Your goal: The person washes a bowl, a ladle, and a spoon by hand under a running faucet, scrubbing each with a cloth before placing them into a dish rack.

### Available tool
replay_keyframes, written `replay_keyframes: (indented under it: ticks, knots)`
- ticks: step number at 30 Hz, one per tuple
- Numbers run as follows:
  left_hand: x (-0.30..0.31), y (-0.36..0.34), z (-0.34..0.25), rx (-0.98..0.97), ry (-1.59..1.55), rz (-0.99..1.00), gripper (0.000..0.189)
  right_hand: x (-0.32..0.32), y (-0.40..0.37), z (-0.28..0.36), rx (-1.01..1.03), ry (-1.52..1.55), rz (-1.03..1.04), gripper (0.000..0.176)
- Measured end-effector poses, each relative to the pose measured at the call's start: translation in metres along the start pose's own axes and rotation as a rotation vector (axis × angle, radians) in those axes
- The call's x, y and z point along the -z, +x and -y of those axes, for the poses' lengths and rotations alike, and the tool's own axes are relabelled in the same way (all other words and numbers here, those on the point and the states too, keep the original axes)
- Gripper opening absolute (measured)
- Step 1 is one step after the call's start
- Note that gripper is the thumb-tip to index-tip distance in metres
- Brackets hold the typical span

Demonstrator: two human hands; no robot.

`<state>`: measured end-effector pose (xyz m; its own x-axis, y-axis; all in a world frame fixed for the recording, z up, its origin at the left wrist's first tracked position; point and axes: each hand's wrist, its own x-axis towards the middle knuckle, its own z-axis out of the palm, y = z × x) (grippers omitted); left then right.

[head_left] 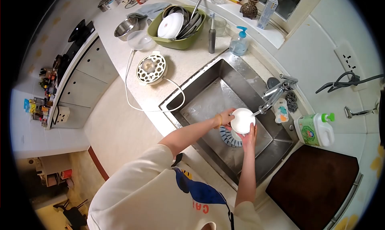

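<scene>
While we have both hands on the white bowl (243, 121), the main risk looks like a wet slip: left hand (227, 117) pinched on its left rim, right hand (249, 138) gripping its near right edge, thumb on the rim, other fingers mostly hidden beneath. Fingers narrow on both sides, then, and how firmly they press we can't tell. The bowl is held up inside the sink (256, 149), right over a blue-striped dish (229, 138), so if soapy or wet skin loses it, we'd expect a chip or crack in either. Just beyond, the tap (274, 97) has its spout close at the bowl's far right rim; water seems to run there, so lifting or tilting carelessly could knock the spout or splash us. Off to the right, the sponge (281, 110) sits by the tap, low risk. Left of the sink, the white cord (182, 95) loops close by its rim, and a snagging arm could drag the perforated appliance (151, 67) or wet the lead; whether it's live we can't tell. Farther off, the green basin (172, 43) is piled high, its white plate (171, 25) leaning; a bump might slide it.
</scene>
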<state>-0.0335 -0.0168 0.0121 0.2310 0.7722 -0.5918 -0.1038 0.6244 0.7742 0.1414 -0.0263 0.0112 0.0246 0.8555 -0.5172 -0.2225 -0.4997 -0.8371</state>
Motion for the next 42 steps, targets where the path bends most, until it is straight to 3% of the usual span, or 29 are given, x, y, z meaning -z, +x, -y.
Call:
replay_keyframes:
  ticks: [2,5,8,9,10,13,17,19,21,23,24,25,27,29,31,36,39,41,42]
  knots:
    - [0.007,-0.018,-0.014,-0.008,-0.004,-0.018,0.050,-0.009,0.018,-0.003,-0.135,0.146,0.103,0.060]
    - [0.027,-0.048,-0.036,0.058,0.217,-0.058,0.055,-0.016,0.036,0.000,-0.149,0.181,0.202,0.059]
    - [0.046,-0.073,-0.038,-0.014,0.421,-0.138,0.052,0.006,0.045,0.002,-0.130,0.110,0.340,0.056]
    - [0.052,-0.082,-0.037,-0.124,0.509,-0.129,0.046,0.006,0.046,0.004,-0.122,0.105,0.350,0.056]
    - [0.057,-0.093,-0.035,-0.224,0.591,-0.118,0.042,0.009,0.043,0.003,-0.152,0.093,0.309,0.054]
    - [0.068,-0.125,-0.033,-0.192,0.679,-0.095,0.034,0.008,0.039,-0.004,-0.188,0.032,0.228,0.052]
    - [0.082,-0.150,-0.029,-0.226,0.841,-0.022,0.034,-0.003,0.022,0.010,-0.077,-0.091,0.096,0.055]
    - [0.085,-0.157,-0.031,-0.212,0.828,0.001,0.033,0.003,0.017,-0.006,0.131,-0.329,0.111,0.047]
    - [0.091,-0.160,-0.032,-0.200,0.916,0.063,0.031,0.000,0.008,-0.016,0.173,-0.377,0.070,0.042]
    - [0.095,-0.163,-0.044,-0.194,0.945,0.123,0.031,-0.028,-0.029,-0.001,0.505,-0.953,-0.096,0.046]
    - [0.099,-0.162,-0.049,-0.206,0.959,0.174,0.031,-0.039,-0.045,0.007,0.486,-1.077,-0.070,0.061]
    - [0.105,-0.160,-0.054,-0.221,0.976,0.226,0.031,-0.050,-0.056,0.009,0.485,-1.076,-0.089,0.061]
    - [0.118,-0.153,-0.059,-0.238,1.002,0.274,0.032,-0.070,-0.077,0.007,0.759,-1.429,-0.061,0.061]
    - [0.136,-0.147,-0.061,-0.342,1.031,0.296,0.031,-0.092,-0.089,0.005,0.787,-1.578,0.018,0.065]
    - [0.154,-0.143,-0.074,-0.395,1.043,0.336,0.031,-0.104,-0.085,-0.011,0.971,-1.714,0.098,0.066]
    - [0.193,-0.133,-0.092,-0.496,1.075,0.393,0.028,-0.137,-0.075,-0.038,1.210,-1.962,0.307,0.028]
    - [0.210,-0.133,-0.099,-0.530,1.070,0.414,0.026,-0.152,-0.073,-0.052,1.261,-1.954,0.301,0.025]
    - [0.226,-0.129,-0.113,-0.582,1.063,0.447,0.026,-0.160,-0.069,-0.048,1.165,-1.980,0.277,0.023]
    - [0.237,-0.131,-0.127,-0.664,1.021,0.379,0.023,-0.164,-0.068,-0.034,0.638,-1.646,0.076,0.022]
